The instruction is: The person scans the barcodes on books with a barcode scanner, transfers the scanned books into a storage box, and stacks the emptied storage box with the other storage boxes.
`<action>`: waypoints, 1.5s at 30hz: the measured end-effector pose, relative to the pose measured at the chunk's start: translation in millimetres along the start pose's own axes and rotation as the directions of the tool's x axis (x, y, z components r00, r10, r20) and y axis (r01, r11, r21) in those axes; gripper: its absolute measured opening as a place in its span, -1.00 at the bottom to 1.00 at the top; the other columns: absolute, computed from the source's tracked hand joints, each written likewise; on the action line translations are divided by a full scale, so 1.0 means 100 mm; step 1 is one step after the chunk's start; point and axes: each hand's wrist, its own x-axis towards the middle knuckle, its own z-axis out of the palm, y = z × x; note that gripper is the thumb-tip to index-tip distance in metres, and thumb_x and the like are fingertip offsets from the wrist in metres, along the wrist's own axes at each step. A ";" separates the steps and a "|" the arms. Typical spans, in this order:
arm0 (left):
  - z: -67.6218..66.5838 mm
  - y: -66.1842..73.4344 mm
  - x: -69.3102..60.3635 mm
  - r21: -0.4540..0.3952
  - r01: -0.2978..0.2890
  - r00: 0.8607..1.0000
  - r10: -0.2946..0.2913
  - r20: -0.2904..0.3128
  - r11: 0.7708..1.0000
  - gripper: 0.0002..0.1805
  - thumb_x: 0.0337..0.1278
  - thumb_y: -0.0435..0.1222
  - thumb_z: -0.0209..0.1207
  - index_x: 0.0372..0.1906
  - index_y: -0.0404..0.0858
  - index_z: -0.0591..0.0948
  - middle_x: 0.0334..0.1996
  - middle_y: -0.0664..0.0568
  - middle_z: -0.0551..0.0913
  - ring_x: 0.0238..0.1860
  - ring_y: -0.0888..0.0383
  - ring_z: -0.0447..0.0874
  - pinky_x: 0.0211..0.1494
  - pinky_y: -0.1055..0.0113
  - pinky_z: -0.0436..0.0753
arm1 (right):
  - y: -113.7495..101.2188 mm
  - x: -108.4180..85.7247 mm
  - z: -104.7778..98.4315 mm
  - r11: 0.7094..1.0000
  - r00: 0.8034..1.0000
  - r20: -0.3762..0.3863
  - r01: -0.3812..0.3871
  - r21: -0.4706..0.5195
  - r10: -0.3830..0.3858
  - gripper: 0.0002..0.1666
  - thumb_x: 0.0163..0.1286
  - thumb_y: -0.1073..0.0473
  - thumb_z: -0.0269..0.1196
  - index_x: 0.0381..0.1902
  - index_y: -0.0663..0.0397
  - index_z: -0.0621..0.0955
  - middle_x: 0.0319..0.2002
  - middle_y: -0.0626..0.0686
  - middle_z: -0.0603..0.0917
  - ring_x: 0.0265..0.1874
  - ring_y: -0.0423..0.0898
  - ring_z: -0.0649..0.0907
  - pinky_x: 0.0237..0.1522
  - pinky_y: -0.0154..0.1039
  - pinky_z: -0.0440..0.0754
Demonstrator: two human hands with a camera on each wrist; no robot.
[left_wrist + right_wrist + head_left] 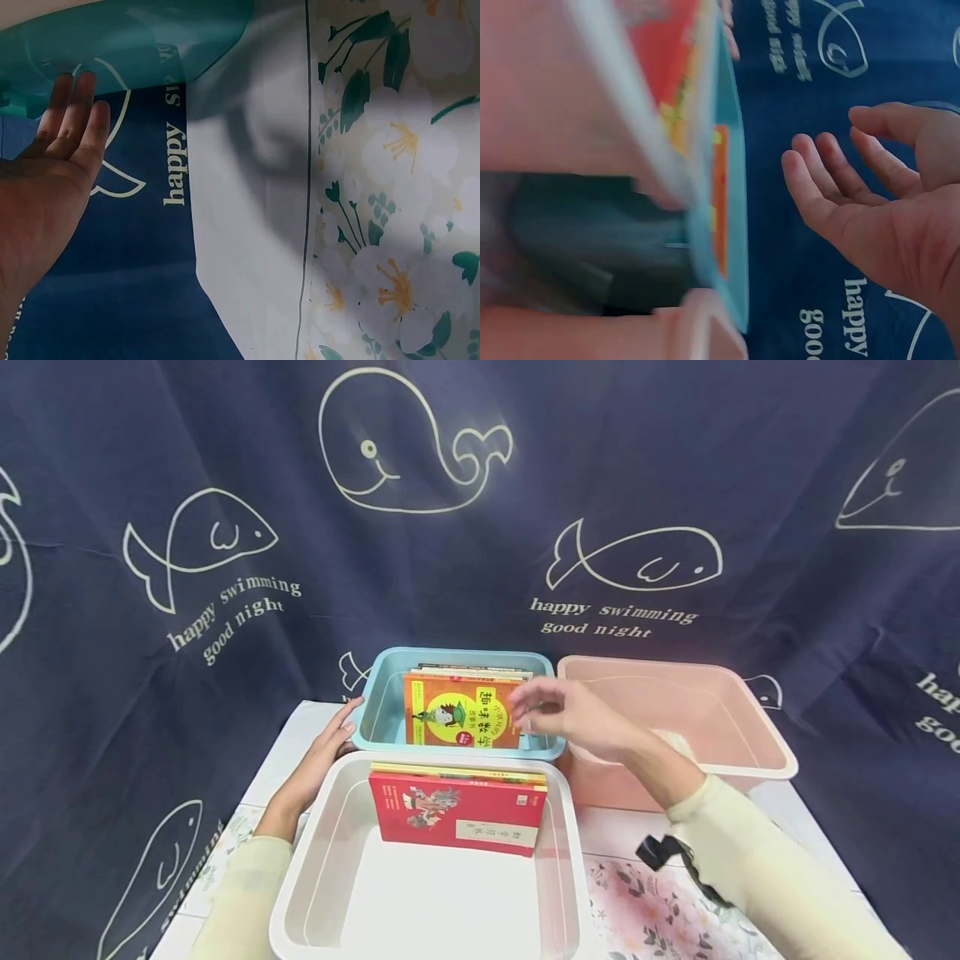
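A light blue bin (388, 706) holds a row of upright books, with an orange book (442, 693) in front. Against the bin's left outer side, my left hand (315, 768) rests with its fingers extended; in the left wrist view its fingertips meet the bluish wall (157, 52). Over the right end of the same bin is my right hand (577, 714), fingers loosely bent and nothing in them. It partly covers the orange book's right edge. In front, a white bin (442, 893) contains a red book (420, 827) leaning on yellow-edged books.
To the right stands a pink bin (637, 685) with something whitish inside. A flower-patterned cloth (652, 902) covers part of the white tabletop. Behind everything hangs a dark blue curtain (450, 577) with fish drawings. A dark strap (690, 868) circles my right wrist.
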 end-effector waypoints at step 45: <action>0.02 0.00 -0.02 -0.055 -0.015 0.999 0.017 0.031 0.998 -0.34 0.66 0.12 -0.30 0.69 0.17 -0.08 0.68 -0.16 -0.03 0.46 -0.23 0.37 0.12 0.56 0.57 | 0.25 -0.26 0.71 0.926 0.982 0.190 0.078 -0.368 -0.007 -0.61 0.36 0.44 0.29 0.08 -0.01 0.71 0.00 -0.01 0.80 -0.10 -0.19 0.73 0.02 -0.21 0.72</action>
